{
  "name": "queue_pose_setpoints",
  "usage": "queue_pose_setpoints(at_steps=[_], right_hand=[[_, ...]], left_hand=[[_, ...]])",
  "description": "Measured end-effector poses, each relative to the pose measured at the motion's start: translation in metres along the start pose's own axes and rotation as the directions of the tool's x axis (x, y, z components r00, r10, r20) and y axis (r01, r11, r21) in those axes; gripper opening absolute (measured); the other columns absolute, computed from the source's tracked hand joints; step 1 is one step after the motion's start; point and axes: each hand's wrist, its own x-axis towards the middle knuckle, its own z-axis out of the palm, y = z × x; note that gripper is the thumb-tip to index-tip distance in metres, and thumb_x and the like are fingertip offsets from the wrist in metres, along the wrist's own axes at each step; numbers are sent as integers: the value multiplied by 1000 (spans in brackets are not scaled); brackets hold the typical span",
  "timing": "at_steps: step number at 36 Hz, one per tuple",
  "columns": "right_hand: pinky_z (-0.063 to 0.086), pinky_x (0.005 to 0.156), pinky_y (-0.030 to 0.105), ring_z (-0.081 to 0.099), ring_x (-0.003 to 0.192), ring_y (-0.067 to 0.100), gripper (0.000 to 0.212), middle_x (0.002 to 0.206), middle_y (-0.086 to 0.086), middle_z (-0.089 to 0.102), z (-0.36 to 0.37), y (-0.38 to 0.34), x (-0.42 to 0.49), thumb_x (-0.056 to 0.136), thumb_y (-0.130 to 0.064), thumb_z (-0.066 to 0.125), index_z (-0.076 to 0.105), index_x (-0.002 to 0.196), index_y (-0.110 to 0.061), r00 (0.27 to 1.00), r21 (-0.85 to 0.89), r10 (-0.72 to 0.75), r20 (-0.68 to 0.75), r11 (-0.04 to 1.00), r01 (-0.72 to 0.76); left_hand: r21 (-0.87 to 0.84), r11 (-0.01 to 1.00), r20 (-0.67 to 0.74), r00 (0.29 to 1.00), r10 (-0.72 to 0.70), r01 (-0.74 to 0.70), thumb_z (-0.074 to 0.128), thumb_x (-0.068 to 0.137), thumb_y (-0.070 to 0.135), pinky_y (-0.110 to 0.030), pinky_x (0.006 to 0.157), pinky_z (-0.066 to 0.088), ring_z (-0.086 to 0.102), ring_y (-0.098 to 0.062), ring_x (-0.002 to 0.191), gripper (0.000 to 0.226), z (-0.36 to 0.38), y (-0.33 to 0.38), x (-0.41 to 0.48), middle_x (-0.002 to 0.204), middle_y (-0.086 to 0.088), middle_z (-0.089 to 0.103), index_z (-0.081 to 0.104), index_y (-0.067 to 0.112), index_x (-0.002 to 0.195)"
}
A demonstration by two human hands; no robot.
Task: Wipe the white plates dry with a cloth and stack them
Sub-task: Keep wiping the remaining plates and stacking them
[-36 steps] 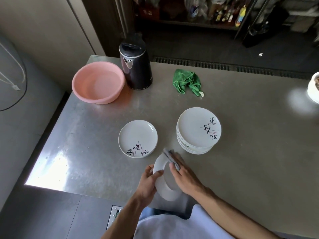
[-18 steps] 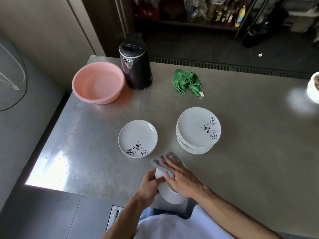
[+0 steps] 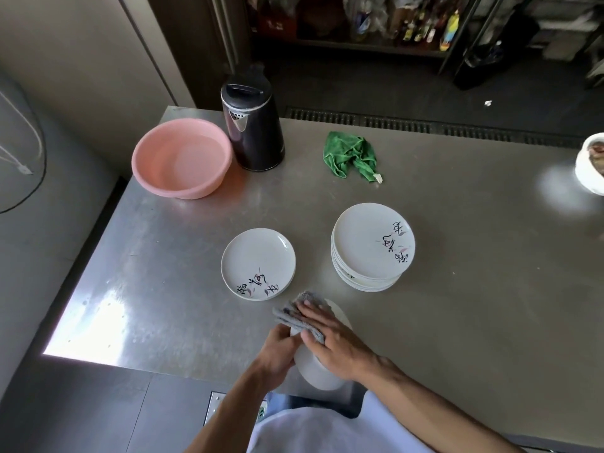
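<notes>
My left hand [image 3: 277, 353] grips the left rim of a white plate [image 3: 318, 376] held tilted over the table's near edge. My right hand [image 3: 333, 338] lies flat on a grey cloth [image 3: 294, 313] and presses it against the plate's face, fingers straight. A single white plate [image 3: 258, 263] with dark lettering lies flat on the steel table [image 3: 457, 289] just beyond my hands. To its right stands a stack of several white plates [image 3: 372, 246], the top one lettered as well.
A pink basin [image 3: 181, 158] sits at the far left, with a black kettle [image 3: 251, 125] beside it. A crumpled green cloth [image 3: 351, 156] lies at the back middle. A white bowl [image 3: 591, 165] shows at the right edge.
My right hand has spread flat and slid the grey cloth across the plate toward its far left rim. The plate stays gripped by my left hand; the other plates have not moved.
</notes>
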Motion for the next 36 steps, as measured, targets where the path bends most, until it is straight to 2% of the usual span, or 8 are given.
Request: queue_pose_setpoints(at_steps=[2,7,13,16,19,26,30,36], right_hand=[[6,124,27,10,152,7,51,162,-11,19,1,9,2,106,-39,32,25,156,-29,999,-106,-1,-48,994,-4],[1,121,23,8,154,18,57,166,4,16,5,29,5,108,-36,30,18,159,-15,904,-75,405,-139,905,-418],[7,125,31,9,154,15,53,164,-1,19,11,11,-6,105,-40,37,26,155,-27,995,-158,-66,-73,986,54],[6,123,26,6,152,10,58,165,-7,17,4,17,-2,107,-37,34,3,155,-41,979,-121,137,-151,980,-156],[3,124,26,-3,154,10,60,168,-5,4,-2,32,-10,107,-40,30,3,160,-26,951,-71,308,-36,948,-310],[8,125,30,8,153,9,64,166,-2,15,0,22,-46,106,-48,33,18,158,-15,997,-211,-58,-56,977,45],[28,120,37,35,146,21,65,156,9,40,-2,18,-42,102,-46,49,38,151,-5,980,-358,-169,-109,926,120],[49,98,34,64,109,22,39,131,4,63,-21,10,-25,104,-21,45,55,140,-8,904,-420,-279,-324,899,126]], left_hand=[[-11,1000,-7,1000,-13,13,76,85,16,-37,75,58,71,-30,91,36,0,-1,-1,107,-22,75,70,-1,116],[-15,1000,-36,999,-25,25,73,90,13,-43,79,59,72,-31,94,27,-1,-2,-3,112,-23,74,73,8,116],[-45,999,-18,1000,-9,8,76,79,18,-38,74,59,72,-32,91,34,2,-4,-2,109,-26,73,74,2,109],[-81,996,-30,999,-29,26,76,78,20,-39,74,58,72,-32,91,32,-2,-4,0,109,-24,74,78,6,107],[-175,984,-54,998,-32,22,74,81,16,-40,77,60,72,-35,94,29,-7,-3,3,112,-27,73,77,4,108],[-286,958,-84,996,-29,4,54,97,2,-48,91,58,69,-41,103,30,-2,14,16,118,-33,68,63,-9,123],[-313,949,-71,995,-74,48,53,98,2,-54,104,52,65,-43,111,34,4,20,22,123,-36,65,57,-12,129],[-397,917,-59,995,-79,49,55,101,47,-34,74,62,72,-22,88,46,8,30,24,101,-16,72,74,5,104]])
